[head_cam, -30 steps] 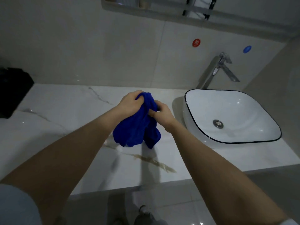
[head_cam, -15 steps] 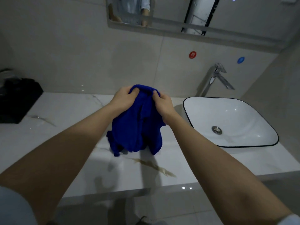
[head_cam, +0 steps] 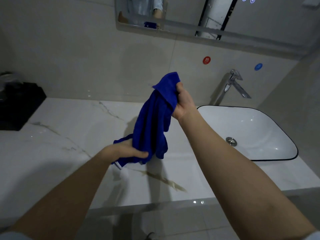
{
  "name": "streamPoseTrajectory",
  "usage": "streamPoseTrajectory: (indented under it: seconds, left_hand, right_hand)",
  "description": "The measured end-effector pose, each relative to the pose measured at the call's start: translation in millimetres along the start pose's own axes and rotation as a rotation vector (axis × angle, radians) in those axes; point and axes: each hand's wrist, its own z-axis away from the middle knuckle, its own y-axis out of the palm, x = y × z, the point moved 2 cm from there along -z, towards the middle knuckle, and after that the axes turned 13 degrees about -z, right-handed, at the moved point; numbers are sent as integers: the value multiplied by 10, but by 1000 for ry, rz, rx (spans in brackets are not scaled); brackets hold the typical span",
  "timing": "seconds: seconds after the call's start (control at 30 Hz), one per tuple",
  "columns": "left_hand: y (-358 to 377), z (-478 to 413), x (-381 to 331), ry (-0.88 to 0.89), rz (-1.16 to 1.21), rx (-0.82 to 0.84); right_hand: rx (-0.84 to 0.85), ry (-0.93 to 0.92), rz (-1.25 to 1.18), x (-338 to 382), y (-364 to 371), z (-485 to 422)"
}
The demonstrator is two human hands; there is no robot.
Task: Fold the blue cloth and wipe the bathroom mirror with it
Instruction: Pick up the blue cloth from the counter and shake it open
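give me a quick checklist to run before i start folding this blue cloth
1. Right hand grip on the top of the blue cloth: ok, fingers curl round its upper edge.
2. Left hand grip on the lower end: ok, holding a bunched corner.
3. Cloth spread flat for a fold: not ok, it hangs bunched and twisted.
4. Cloth clear of the sink: ok, it hangs over the counter beside it.
5. Mirror spots located: cannot tell, only its lower strip shows.

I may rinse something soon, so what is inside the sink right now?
A metal drain sits in the bowl of the white sink, along with a few light glints. The right forearm covers the sink's near left edge, so that part cannot be seen.
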Motion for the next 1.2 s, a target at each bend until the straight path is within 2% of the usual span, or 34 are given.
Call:
streamPoseTrajectory:
  seconds: [0.03,0.13,0.2,0.37,0.5,0.6,0.77,0.9,1.0,1.07,1.13,1.2]
  left_hand:
    - [55,-117,42,4,-27,-86]
    - [138,-331,-15,-39,83,-470]
    - [136,-357,-52,-36,133,-561]
    - [21,-273,-64,13,96,-599]
    - [-17,-208,-324,107,85,-584]
    - [-74,-160,-596,219,74,-530]
    - [-225,-87,-848,276,-38,-380]
    - [-285,-102,-944,303,-105,-361]
    - [-329,-123,-947,313,-100,-456]
    - [-374,-155,-893,281,-118,-561]
    - [-428,-170,-789,196,-261,-699]
    - [-464,-167,-622,51,-509,-748]
  right_hand:
    - [8,-9,-23,-3,25,-8]
    - [-20,-4,-107,-67,-43,-100]
    - [-101,10,-92,-79,-215,-156]
    - [-328,87,440,-220,-920,-96]
    - [-406,215,662,-457,-1310,67]
    - [-378,260,557,-581,-1419,115]
    - [-471,94,205,-660,-1489,11]
    - [-390,154,61,-700,-1424,101]
    - [-357,276,294,-759,-1427,131]
    - [-419,346,566,-776,-1366,180]
    - [-537,222,858,-720,-1396,152]
    - [-557,23,994,-645,-1425,114]
